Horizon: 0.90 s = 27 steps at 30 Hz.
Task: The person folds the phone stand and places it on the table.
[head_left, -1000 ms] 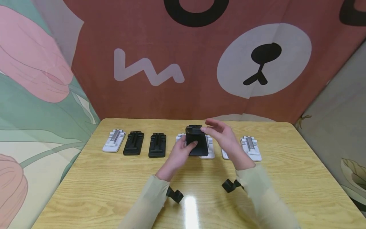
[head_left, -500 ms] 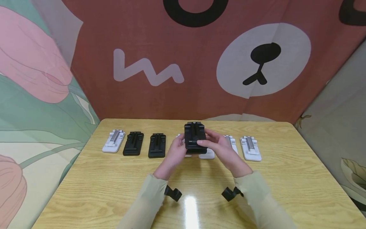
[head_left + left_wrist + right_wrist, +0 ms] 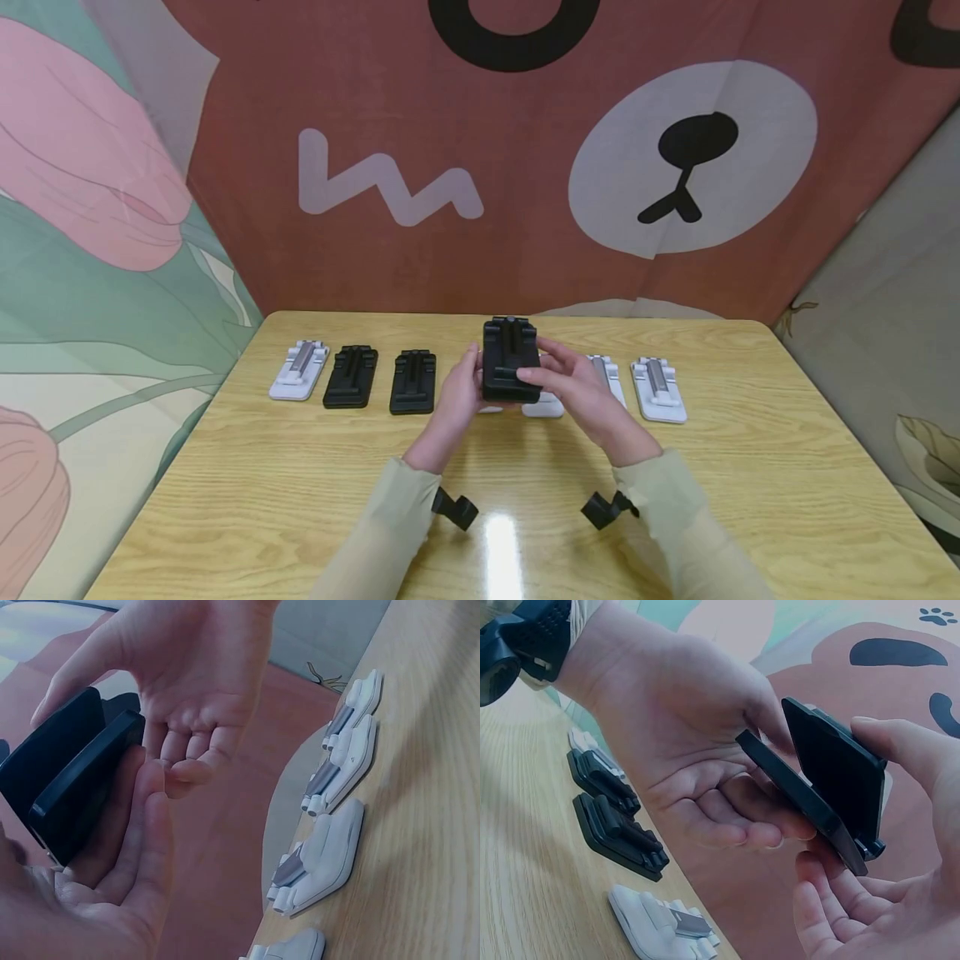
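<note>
A black folding phone stand [image 3: 510, 354] is held up above the table between both hands. Its hinged arm side faces the head camera. In the right wrist view the stand [image 3: 838, 776] shows two plates parted at an angle, joined at the lower end. My left hand [image 3: 453, 404] holds it from the left, fingers lying along the underside of one plate, as the left wrist view shows. My right hand [image 3: 588, 396] grips its right side, thumb on the front. Right behind the hands, white phone stands [image 3: 543, 406] are partly hidden.
On the wooden table [image 3: 300, 500], a row of phone stands runs along the back. A white stand [image 3: 298, 371] and two black ones [image 3: 412, 382] lie left of the hands; a white stand [image 3: 658, 390] lies at the right. A printed cloth [image 3: 450, 258] hangs behind the table.
A second ago a plain black face showed, with the right hand at the top edge. Now the arm side shows, and the right hand has come down to grip the right side.
</note>
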Each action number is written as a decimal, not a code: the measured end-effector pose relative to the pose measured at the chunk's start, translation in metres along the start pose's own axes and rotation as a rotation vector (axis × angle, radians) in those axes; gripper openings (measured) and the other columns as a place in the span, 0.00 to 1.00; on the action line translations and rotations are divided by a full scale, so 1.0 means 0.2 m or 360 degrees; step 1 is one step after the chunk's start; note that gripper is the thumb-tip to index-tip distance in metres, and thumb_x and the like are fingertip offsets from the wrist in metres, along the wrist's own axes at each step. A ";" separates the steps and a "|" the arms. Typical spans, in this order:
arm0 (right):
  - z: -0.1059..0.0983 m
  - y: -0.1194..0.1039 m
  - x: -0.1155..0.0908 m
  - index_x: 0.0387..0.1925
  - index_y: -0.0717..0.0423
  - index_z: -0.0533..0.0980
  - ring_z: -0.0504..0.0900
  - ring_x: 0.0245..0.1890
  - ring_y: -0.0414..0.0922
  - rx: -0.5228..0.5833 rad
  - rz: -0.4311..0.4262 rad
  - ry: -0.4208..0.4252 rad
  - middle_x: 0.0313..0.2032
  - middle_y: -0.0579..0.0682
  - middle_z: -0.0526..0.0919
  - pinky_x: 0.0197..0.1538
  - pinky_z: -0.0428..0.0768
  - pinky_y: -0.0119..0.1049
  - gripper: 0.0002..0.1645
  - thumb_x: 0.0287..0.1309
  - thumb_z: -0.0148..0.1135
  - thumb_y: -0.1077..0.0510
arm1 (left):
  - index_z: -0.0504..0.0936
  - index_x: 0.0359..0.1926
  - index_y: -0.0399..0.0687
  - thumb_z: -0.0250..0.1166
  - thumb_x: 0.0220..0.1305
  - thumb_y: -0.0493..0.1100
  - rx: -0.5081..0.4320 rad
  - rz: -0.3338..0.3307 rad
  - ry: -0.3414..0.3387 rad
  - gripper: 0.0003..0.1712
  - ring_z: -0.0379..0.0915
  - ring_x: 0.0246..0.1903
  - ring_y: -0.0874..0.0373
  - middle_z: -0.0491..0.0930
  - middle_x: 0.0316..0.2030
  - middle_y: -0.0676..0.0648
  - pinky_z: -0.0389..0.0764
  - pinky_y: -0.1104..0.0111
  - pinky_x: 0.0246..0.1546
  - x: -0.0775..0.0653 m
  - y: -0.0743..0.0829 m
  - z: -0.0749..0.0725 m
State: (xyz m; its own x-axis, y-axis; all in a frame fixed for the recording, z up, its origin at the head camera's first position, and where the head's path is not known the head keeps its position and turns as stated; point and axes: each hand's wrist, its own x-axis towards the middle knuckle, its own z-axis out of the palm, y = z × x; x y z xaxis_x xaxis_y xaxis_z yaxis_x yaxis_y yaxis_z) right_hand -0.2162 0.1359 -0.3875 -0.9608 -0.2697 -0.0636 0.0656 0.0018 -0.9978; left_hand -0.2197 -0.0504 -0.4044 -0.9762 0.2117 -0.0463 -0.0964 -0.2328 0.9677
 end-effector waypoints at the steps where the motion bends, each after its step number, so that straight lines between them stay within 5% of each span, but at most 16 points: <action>1: 0.00 0.00 0.00 0.78 0.60 0.55 0.77 0.58 0.52 -0.0006 -0.0006 0.0003 0.58 0.63 0.77 0.67 0.68 0.49 0.49 0.63 0.69 0.55 | 0.73 0.58 0.27 0.33 0.83 0.56 -0.0012 -0.0013 -0.0009 0.36 0.84 0.35 0.52 0.83 0.46 0.29 0.84 0.46 0.43 0.00 0.00 0.00; 13: 0.00 0.00 0.00 0.78 0.59 0.54 0.78 0.55 0.51 -0.0029 0.0011 -0.0026 0.56 0.62 0.77 0.62 0.72 0.47 0.50 0.63 0.69 0.55 | 0.75 0.58 0.24 0.48 0.79 0.53 0.0054 0.0024 -0.0037 0.31 0.83 0.32 0.54 0.82 0.43 0.38 0.86 0.54 0.39 0.01 0.00 0.00; 27: -0.03 0.04 0.01 0.77 0.56 0.54 0.82 0.51 0.50 -0.0070 0.0021 0.0019 0.57 0.61 0.80 0.58 0.75 0.43 0.48 0.64 0.70 0.57 | 0.73 0.64 0.29 0.46 0.83 0.45 0.0344 0.0143 -0.0139 0.24 0.85 0.38 0.53 0.84 0.46 0.34 0.85 0.54 0.43 0.02 -0.05 -0.01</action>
State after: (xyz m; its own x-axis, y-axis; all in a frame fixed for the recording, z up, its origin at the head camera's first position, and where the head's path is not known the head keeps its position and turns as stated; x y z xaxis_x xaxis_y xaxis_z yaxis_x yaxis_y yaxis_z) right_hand -0.2196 0.1409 -0.3955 -0.9631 -0.2580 -0.0765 0.0665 0.0475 -0.9967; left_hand -0.2230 -0.0498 -0.4145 -0.9576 0.2827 0.0550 0.0432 -0.0478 0.9979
